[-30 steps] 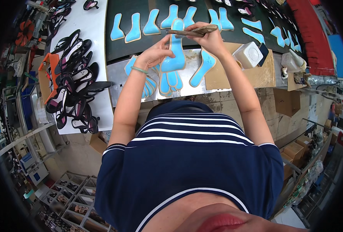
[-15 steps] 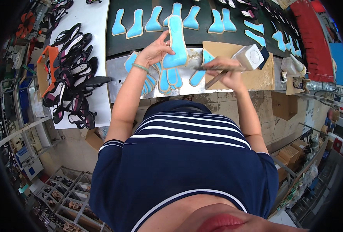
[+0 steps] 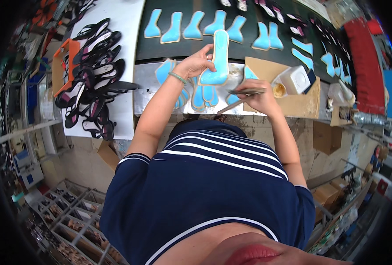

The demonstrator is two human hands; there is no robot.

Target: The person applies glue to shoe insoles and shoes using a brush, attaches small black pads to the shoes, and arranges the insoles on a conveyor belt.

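Your left hand [image 3: 199, 64] pinches blue insole [image 3: 221, 49] by side edge; your right hand [image 3: 263, 98] grips sticks [image 3: 251, 91] (tips blurred). Weak pinch could drop insole onto pile [image 3: 198, 98] below.

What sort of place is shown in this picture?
Probably a shoe workshop: blue sole-shaped pieces lie in a row on a dark surface, and black sandals crowd the white table.

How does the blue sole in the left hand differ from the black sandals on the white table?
The blue sole is held up alone in the left hand; the black sandals lie crowded together. The sole is plain and strapless; the sandals have straps. Both have footlike outlines.
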